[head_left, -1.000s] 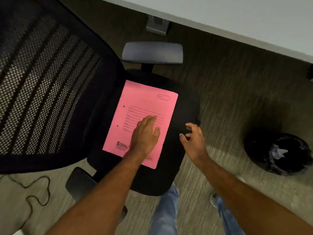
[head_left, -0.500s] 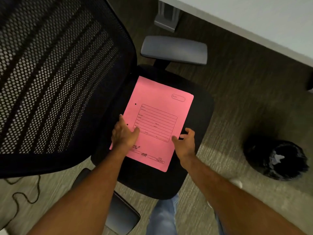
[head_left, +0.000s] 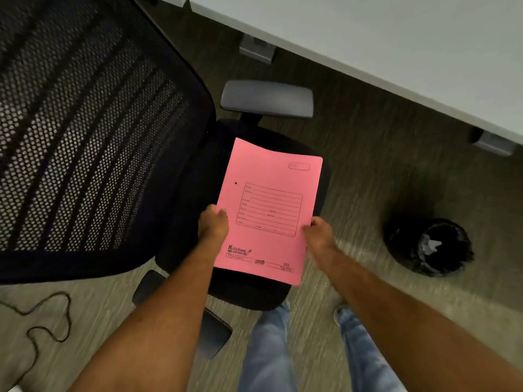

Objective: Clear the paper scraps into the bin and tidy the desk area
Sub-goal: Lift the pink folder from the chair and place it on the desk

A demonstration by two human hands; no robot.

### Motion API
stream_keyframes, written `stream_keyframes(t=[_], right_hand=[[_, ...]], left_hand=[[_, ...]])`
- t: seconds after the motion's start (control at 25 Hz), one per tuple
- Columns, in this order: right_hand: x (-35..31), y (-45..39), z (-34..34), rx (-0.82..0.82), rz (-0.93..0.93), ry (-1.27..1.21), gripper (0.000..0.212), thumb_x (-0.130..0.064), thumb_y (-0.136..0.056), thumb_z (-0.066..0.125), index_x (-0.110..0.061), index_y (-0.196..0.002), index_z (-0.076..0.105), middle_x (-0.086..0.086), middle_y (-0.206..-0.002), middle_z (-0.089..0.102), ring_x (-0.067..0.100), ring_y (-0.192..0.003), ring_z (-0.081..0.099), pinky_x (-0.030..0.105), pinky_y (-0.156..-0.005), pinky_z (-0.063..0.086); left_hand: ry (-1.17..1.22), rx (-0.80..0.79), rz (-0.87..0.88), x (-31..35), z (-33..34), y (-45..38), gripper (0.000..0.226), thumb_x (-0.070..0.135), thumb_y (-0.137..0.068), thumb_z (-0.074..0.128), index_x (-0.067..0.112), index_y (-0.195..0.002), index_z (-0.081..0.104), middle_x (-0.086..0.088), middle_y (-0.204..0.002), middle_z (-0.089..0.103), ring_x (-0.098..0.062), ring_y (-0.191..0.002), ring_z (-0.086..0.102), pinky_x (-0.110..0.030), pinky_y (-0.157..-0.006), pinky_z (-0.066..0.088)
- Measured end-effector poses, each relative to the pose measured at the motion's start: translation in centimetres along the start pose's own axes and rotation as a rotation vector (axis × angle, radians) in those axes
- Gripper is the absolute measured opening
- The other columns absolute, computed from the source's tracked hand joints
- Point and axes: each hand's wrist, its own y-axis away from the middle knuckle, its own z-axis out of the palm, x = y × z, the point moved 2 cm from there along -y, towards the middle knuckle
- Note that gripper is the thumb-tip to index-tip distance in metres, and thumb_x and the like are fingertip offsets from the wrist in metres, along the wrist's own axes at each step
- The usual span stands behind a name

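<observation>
You have the pink folder (head_left: 268, 210) in both hands above the chair (head_left: 181, 193) seat: your left hand (head_left: 212, 225) pinches its left edge, thumb on top and fingers clamped underneath, and your right hand (head_left: 318, 232) grips the right edge the same way. The folder bows a little at its far end, so it looks lifted off the seat rather than resting on it.

The bin (head_left: 430, 247) stands on the carpet to your right, well apart from the chair, with some pale crumpled paper inside its black liner. That suggests the scrap-clearing is at least partly done. No loose scraps show on the floor here, and the visible strip of table (head_left: 396, 52) looks bare.

What seems left is tidying: the folder needs a proper home, probably on the table, and the chair is pulled away from it. A cable (head_left: 42, 321) trails on the floor at your left.
</observation>
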Motion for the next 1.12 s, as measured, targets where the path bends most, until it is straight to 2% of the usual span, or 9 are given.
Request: stream_keyframes(t=[0.08, 0.16, 0.24, 0.32, 0.56, 0.68, 0.84, 1.0, 1.12], right_hand=[[-1.6, 2.6, -2.9, 0.026, -0.018, 0.014, 0.022, 0.002, -0.097, 0.044, -0.004, -0.107, 0.064, 0.015, -0.106, 0.072, 0.027, -0.087, 0.065, 0.04, -0.074, 0.057], [-3.1, 5.3, -6.2, 0.055, -0.027, 0.016, 0.026, 0.0, -0.098, 0.043, -0.005, -0.114, 0.063, 0.014, -0.112, 0.071, 0.031, -0.097, 0.067, 0.044, -0.082, 0.059], [-4.2, 7.3, -9.4, 0.086, -0.041, -0.041, 0.027, 0.0, -0.096, 0.043, -0.007, -0.115, 0.063, 0.012, -0.111, 0.072, 0.03, -0.098, 0.068, 0.042, -0.079, 0.06], [-5.2, 9.0, -12.6, 0.12, -0.053, -0.133, 0.025, 0.0, -0.095, 0.046, -0.01, -0.111, 0.063, 0.008, -0.105, 0.072, 0.027, -0.092, 0.067, 0.034, -0.068, 0.058], [-7.9, 11.5, -22.0, 0.169, -0.066, -0.314, 0.026, -0.005, -0.096, 0.052, -0.014, -0.118, 0.062, 0.012, -0.113, 0.072, 0.032, -0.103, 0.07, 0.048, -0.087, 0.06], [-9.6, 10.6, -26.3, 0.194, -0.1, -0.354, 0.026, -0.004, -0.094, 0.053, -0.014, -0.117, 0.062, 0.013, -0.115, 0.071, 0.035, -0.107, 0.07, 0.053, -0.091, 0.06], [-12.6, 7.4, -31.8, 0.156, -0.111, -0.427, 0.03, -0.003, -0.093, 0.057, -0.013, -0.12, 0.059, 0.014, -0.117, 0.07, 0.032, -0.101, 0.071, 0.049, -0.086, 0.062], [-16.3, 3.2, -37.3, 0.11, -0.108, -0.443, 0.034, -0.001, -0.092, 0.055, -0.011, -0.125, 0.056, 0.015, -0.12, 0.069, 0.036, -0.108, 0.07, 0.06, -0.095, 0.058], [-18.6, 0.2, -40.9, 0.063, -0.125, -0.425, 0.031, -0.005, -0.096, 0.053, -0.012, -0.126, 0.054, 0.013, -0.118, 0.069, 0.033, -0.103, 0.072, 0.059, -0.09, 0.06]], left_hand=[[0.013, -0.036, 0.001, 1.8, -0.4, 3.6, 0.023, 0.027, -0.105, 0.046, 0.012, -0.113, 0.061, -0.009, -0.114, 0.066, -0.026, -0.092, 0.066, -0.039, -0.075, 0.059], [0.038, -0.063, 0.029, 3.7, -0.8, 7.3, 0.02, 0.027, -0.105, 0.045, 0.014, -0.108, 0.059, -0.007, -0.111, 0.066, -0.02, -0.083, 0.064, -0.033, -0.063, 0.054], [0.075, -0.095, 0.059, 5.6, -0.7, 10.7, 0.017, 0.027, -0.104, 0.044, 0.018, -0.105, 0.058, -0.004, -0.105, 0.067, -0.015, -0.077, 0.063, -0.027, -0.056, 0.047], [0.086, -0.109, 0.107, 8.1, -0.7, 13.7, 0.017, 0.026, -0.103, 0.043, 0.02, -0.103, 0.058, -0.002, -0.102, 0.067, -0.015, -0.078, 0.063, -0.028, -0.058, 0.049], [0.051, -0.137, 0.294, 16.5, 1.2, 20.5, 0.016, 0.025, -0.099, 0.044, 0.022, -0.103, 0.059, 0.001, -0.096, 0.065, -0.014, -0.081, 0.062, -0.029, -0.061, 0.047], [0.041, -0.151, 0.339, 20.5, 3.4, 22.4, 0.016, 0.028, -0.1, 0.044, 0.023, -0.104, 0.059, 0.004, -0.091, 0.064, -0.011, -0.077, 0.062, -0.027, -0.056, 0.043], [0.069, -0.128, 0.367, 26.2, 7.1, 24.1, 0.017, 0.026, -0.102, 0.043, 0.023, -0.104, 0.059, 0.006, -0.09, 0.063, -0.009, -0.076, 0.061, -0.026, -0.054, 0.041], [0.105, -0.061, 0.385, 32.2, 11.3, 25.2, 0.017, 0.025, -0.101, 0.043, 0.025, -0.096, 0.059, 0.008, -0.085, 0.061, -0.006, -0.072, 0.058, -0.025, -0.054, 0.038], [0.116, -0.035, 0.395, 36.5, 14.0, 25.6, 0.02, 0.026, -0.102, 0.041, 0.03, -0.088, 0.055, 0.008, -0.084, 0.061, -0.008, -0.073, 0.059, -0.025, -0.055, 0.039]])
